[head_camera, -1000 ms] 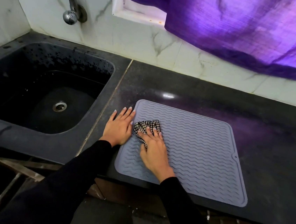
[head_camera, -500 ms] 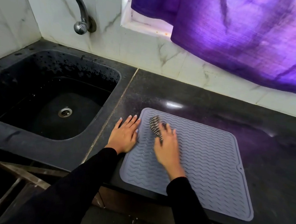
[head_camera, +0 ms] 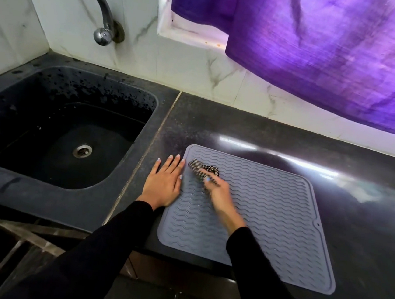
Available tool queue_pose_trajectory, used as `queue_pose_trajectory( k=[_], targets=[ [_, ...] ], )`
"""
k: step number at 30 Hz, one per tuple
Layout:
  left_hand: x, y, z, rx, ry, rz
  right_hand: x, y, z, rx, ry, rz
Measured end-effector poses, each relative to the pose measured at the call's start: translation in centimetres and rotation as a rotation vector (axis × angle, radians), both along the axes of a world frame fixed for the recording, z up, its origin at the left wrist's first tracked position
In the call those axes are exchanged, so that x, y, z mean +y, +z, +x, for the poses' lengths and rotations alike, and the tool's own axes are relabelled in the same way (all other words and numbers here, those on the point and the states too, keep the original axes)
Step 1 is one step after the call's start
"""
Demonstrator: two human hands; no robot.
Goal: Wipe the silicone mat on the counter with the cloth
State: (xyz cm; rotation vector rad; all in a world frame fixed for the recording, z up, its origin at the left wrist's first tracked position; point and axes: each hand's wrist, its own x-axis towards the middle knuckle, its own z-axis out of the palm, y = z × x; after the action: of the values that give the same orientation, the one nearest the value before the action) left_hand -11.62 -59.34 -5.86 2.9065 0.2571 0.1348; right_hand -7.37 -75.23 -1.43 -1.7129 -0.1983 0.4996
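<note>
Now my right hand (head_camera: 221, 195) is pinching the limp, bunched cloth (head_camera: 202, 170) against the flexible, grippy silicone mat (head_camera: 271, 205)'s far-left corner, left hand (head_camera: 163, 182) spread, pinning its left edge.

I am looking down at a dark, speckled stone table (head_camera: 254, 131) that is running along the tiled wall and catching a bright reflection near its back edge. A grey silicone mat (head_camera: 269, 217) with wavy ridges is lying flat on it, its near corner reaching the table's front edge. My left hand (head_camera: 163, 182) is resting palm-down on the bare table, fingers spread, just beside the mat's left edge and touching it. A checked cloth (head_camera: 201, 170) is lying bunched on the mat's far left corner, under my right hand (head_camera: 221, 195). A black sink (head_camera: 124, 185) is sitting sunk into the table's left part.
</note>
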Motion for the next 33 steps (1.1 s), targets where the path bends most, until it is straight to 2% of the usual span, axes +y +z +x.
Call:
queue_pose_trajectory(
  k=[1, 2, 4, 5, 6, 7, 10, 12, 14, 17, 22, 24, 27, 28, 30, 31, 33],
  targets=[
    [0.0, 0.1, -0.1, 0.003, -0.007, -0.008, -0.5, 0.9, 0.9, 0.233, -0.139, 0.223],
    [0.1, 0.1, -0.2, 0.009, -0.013, -0.015, -1.2, 1.5, 1.9, 0.374, -0.266, 0.385],
    [0.1, 0.2, -0.2, 0.011, -0.015, -0.022, -2.2, 2.1, 3.4, 0.431, -0.430, 0.534],
    [0.1, 0.3, -0.1, 0.007, -0.012, -0.024, -2.2, 2.7, 3.6, 0.348, -0.451, 0.515],
    [0.2, 0.4, -0.1, 0.003, -0.010, -0.026, -1.7, 3.3, 3.5, 0.201, -0.441, 0.392],
    [0.2, 0.4, -0.1, 0.001, -0.010, -0.031, -0.9, 3.6, 3.0, 0.023, -0.368, 0.182],
    [0.3, 0.3, -0.1, 0.001, -0.008, -0.028, 1.5, 1.3, 0.3, -0.542, 0.060, -0.502],
    [0.3, 0.2, 0.0, 0.001, -0.010, -0.012, 2.6, -1.2, -1.0, -0.722, 0.208, -0.750],
    [0.2, 0.1, 0.1, -0.012, -0.011, -0.014, 2.9, -2.8, -1.5, -0.765, 0.196, -0.852],
    [0.2, -0.2, 0.0, -0.040, -0.005, -0.017, 2.7, -2.7, -0.4, -0.697, 0.227, -0.754],
    [0.0, -0.3, 0.1, -0.072, 0.010, -0.011, 2.5, -2.2, 1.8, -0.421, 0.144, -0.365],
    [0.2, -0.1, 0.0, -0.048, 0.006, -0.020, 2.8, -1.3, 1.8, -0.170, 0.031, -0.108],
    [0.4, 0.1, 0.0, -0.026, 0.003, -0.031, 1.3, 1.1, 2.9, 0.393, -0.252, 0.425],
    [0.4, 0.2, -0.1, -0.018, -0.001, -0.031, 0.1, 1.9, 3.5, 0.479, -0.351, 0.543],
    [0.2, 0.3, -0.1, -0.004, -0.003, -0.034, -2.0, 2.8, 4.7, 0.463, -0.509, 0.648],
    [0.2, 0.4, -0.1, -0.005, -0.001, -0.039, -2.8, 3.3, 4.8, 0.374, -0.564, 0.600],
    [0.1, 0.5, -0.1, -0.012, 0.002, -0.053, -3.3, 3.9, 4.3, 0.044, -0.568, 0.196]
  ],
)
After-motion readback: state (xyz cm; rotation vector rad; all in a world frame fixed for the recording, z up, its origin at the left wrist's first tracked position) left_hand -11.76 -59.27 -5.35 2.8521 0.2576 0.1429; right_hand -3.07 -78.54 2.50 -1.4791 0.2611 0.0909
